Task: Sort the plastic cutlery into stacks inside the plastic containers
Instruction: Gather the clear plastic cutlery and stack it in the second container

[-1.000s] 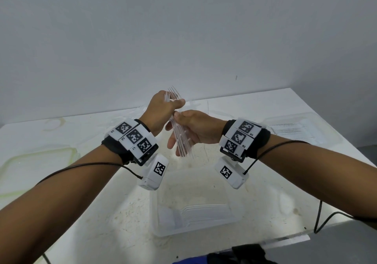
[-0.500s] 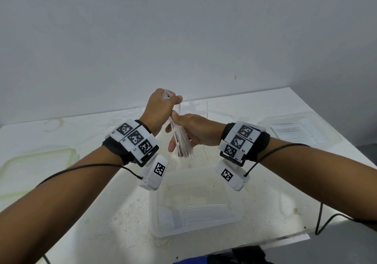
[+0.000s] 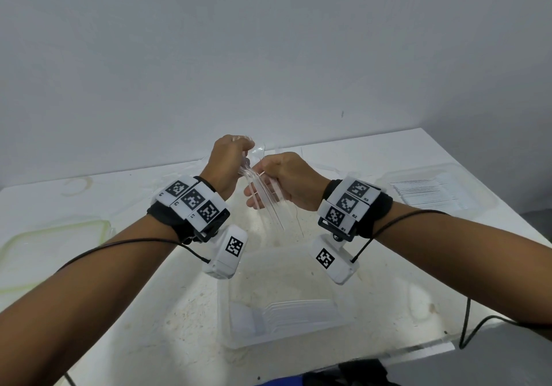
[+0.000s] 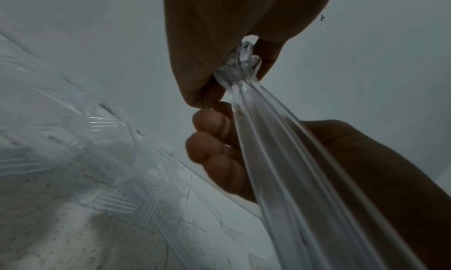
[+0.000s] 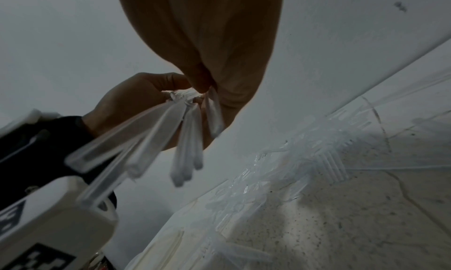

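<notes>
A: We see both hands raised above the white table (image 3: 343,158), meeting over a clear container (image 3: 340,311). The left hand (image 3: 225,163) is curled round the top end of a bunch of clear cutlery (image 3: 265,197), fingers folded tight over the heads.

B: The left wrist view agrees: the bunch of clear cutlery (image 4: 288,158) narrows into that fist, pinched between thumb and curled fingers. And the right hand (image 3: 286,181)?

A: It holds the same bunch lower down. We see its thumb pressing on the handles from the front, and the fingers (image 4: 212,141) curl round behind them, close together.

B: In the right wrist view the handles (image 5: 185,143) fan apart below the grip, hanging downward. We cannot tell whether they are forks, spoons or a mix.

A: Where else is cutlery?

B: A neat stack (image 3: 295,311) lies flat in the clear container right under the hands. A second container (image 3: 466,176) sits far right on the table with another row of pieces (image 3: 433,191) laid side by side. A loose heap of cutlery (image 5: 305,154) lies on the table beyond the hands, near the wall.

A: At far left we see a clear lid with a greenish rim (image 3: 53,236), flat on the table, well apart from the rest.
</notes>
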`<state>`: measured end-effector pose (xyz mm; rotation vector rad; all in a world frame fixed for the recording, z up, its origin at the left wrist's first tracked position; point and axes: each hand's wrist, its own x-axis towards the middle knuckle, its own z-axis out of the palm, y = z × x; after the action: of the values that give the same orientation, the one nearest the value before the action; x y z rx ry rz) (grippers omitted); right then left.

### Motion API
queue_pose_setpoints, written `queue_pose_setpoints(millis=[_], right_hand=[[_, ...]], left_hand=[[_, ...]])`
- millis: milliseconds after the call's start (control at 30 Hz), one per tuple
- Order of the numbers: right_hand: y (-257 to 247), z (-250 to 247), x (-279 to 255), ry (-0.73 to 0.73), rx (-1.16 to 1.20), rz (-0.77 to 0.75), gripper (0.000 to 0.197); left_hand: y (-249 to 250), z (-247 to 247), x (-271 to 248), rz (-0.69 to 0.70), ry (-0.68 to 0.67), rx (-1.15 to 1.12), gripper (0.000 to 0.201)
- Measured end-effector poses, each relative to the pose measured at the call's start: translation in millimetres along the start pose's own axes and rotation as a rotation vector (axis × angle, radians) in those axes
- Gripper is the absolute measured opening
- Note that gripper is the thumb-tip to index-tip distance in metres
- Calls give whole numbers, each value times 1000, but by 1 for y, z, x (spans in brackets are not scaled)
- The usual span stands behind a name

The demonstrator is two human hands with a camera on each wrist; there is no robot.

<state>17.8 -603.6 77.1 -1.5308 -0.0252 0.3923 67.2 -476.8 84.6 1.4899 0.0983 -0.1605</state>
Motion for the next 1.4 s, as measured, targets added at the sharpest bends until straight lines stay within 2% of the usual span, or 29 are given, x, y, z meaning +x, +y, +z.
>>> queue_pose_setpoints(millis=[267, 400, 500, 633, 767, 900, 1033, 1100, 1167, 1233, 1400], right_hand=[[5, 0, 1, 83, -154, -80, 25], [5, 3, -2, -2, -215, -95, 30], [4, 0, -4, -76, -180, -47, 33], [3, -5, -2, -195, -12, 49, 32], [5, -4, -2, -325, 150, 98, 28], [8, -3, -3, -330, 209, 96, 16], [9, -1, -4, -382, 222, 79, 24], [10, -1, -2, -382, 228, 70, 13], [9, -2, -2, -346, 242, 70, 4], [7, -1, -1, -321, 248, 74, 6], [8, 1, -1, -336, 206, 83, 16]], left_hand=[[-4, -2, 2, 11, 40, -37, 8], [-6, -2, 2, 58, 32, 28, 17], [-6, -2, 2, 60, 40, 61, 17], [-5, 0, -6, 80, -68, 128, 3], [-4, -1, -11, 160, -89, 232, 9], [-5, -4, -13, 218, -113, 217, 13], [-8, -3, -15, 259, -114, 254, 19], [-9, -3, -15, 242, -100, 231, 18], [-8, -2, -14, 168, -109, 167, 19], [-8, -3, -14, 137, -131, 161, 21], [-10, -5, -19, 218, -179, 368, 31]])
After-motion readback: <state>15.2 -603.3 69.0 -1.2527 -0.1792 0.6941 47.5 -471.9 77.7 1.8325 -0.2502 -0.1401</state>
